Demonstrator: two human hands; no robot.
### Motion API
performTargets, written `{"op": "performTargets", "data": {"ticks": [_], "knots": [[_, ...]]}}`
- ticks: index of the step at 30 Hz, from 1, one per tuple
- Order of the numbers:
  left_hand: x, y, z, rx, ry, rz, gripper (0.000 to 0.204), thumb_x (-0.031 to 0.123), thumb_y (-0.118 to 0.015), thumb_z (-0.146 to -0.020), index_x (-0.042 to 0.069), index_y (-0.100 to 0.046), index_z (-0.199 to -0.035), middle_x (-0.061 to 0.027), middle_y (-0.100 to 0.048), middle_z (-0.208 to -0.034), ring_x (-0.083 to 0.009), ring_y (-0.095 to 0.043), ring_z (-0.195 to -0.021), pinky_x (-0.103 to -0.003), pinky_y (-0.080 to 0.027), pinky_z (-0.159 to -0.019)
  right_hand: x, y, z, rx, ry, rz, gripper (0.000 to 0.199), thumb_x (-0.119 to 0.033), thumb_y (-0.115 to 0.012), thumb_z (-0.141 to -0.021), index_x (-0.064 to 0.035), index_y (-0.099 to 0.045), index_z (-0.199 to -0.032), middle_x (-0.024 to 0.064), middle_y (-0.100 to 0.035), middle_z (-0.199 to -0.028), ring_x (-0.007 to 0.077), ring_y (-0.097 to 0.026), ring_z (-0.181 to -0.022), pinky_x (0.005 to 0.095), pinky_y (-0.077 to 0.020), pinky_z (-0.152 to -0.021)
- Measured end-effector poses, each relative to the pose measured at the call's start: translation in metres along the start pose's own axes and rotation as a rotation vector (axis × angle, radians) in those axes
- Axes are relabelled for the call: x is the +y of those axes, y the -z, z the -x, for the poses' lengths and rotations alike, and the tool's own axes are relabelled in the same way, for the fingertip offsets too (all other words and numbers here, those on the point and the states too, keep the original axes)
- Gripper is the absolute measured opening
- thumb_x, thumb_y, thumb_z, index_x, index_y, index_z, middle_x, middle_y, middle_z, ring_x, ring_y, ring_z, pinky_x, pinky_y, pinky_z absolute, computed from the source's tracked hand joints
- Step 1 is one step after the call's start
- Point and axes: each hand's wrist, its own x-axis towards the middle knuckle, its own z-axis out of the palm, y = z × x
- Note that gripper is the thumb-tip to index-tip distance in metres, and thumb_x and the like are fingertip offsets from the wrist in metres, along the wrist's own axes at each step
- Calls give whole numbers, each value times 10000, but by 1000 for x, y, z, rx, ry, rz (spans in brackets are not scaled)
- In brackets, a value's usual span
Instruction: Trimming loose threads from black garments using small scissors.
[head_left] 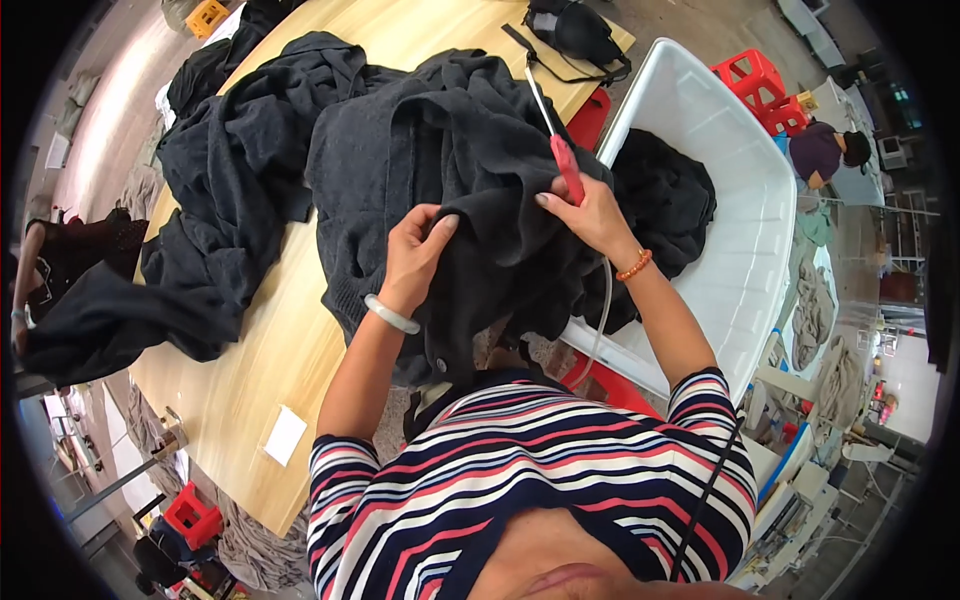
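Observation:
A dark grey garment (365, 170) with a ribbed edge and a button is spread over the table's near right side and hangs off it. My left hand (415, 255), a pale bangle on its wrist, is closed with the thumb pressing a fold of this garment. Inside my right hand (590, 215) is a slim tool with a red handle (566, 168) and a long, thin pale shaft pointing up and away. Its working end is too thin to identify. A pale tube (606, 300) hangs below that hand. My right fingers rest close to the garment's fold; whether they also grip cloth is hidden.
More dark garments (240, 150) lie on the wooden table (270, 360) at left. A white tub (745, 180) holding dark cloth stands at right, near red stools (750, 80). A black bag (575, 35) sits at the far edge. Someone's arm (25, 280) shows at far left.

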Motion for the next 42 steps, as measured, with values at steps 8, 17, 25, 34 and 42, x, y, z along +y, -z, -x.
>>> {"op": "performTargets", "data": {"ticks": [8,17,25,34,42], "knots": [[-22,31,25,59,77,-17,164,129,-680,-952,-3,-645,-1044,29,-626,-917,-64,-556,-870,-226,-464,-800,-4,-43,-25,-42,320,113,363,-280,-827,-786,38,-679,-877,74,-619,-661,116,-606,-702,337,-520,-710],[1,36,26,-246,207,-91,350,96,-726,-911,-69,-632,-1205,-65,-710,-1112,-124,-634,-1021,-280,-503,-935,-188,68,-214,328,446,380,359,-364,-728,-844,-7,-706,-819,95,-677,-634,204,-688,-607,347,-548,-596],[-1,52,27,-116,282,50,224,150,-717,-938,5,-643,-1092,14,-680,-993,-70,-617,-860,-205,-502,-792,-122,24,-245,299,121,994,555,-548,-625,-908,-31,-723,-1084,207,-719,-1086,384,-681,-1055,471,-542,-900],[13,37,23,216,-155,-872,382,237,-781,-848,18,-635,-1124,-152,-653,-985,-298,-661,-851,-376,-538,-739,-80,83,-90,75,148,418,409,-287,-621,-961,-4,-541,-1245,112,-700,-906,217,-673,-837,365,-522,-758],[-51,-10,-113,32,-485,-1493,733,415,-585,-951,4,-352,-1511,-219,-369,-1556,-358,-270,-1490,-535,-127,-1224,-86,36,15,-132,269,908,227,-190,-646,-920,-25,-543,-1038,217,-671,-807,437,-656,-837,515,-506,-741]]}}
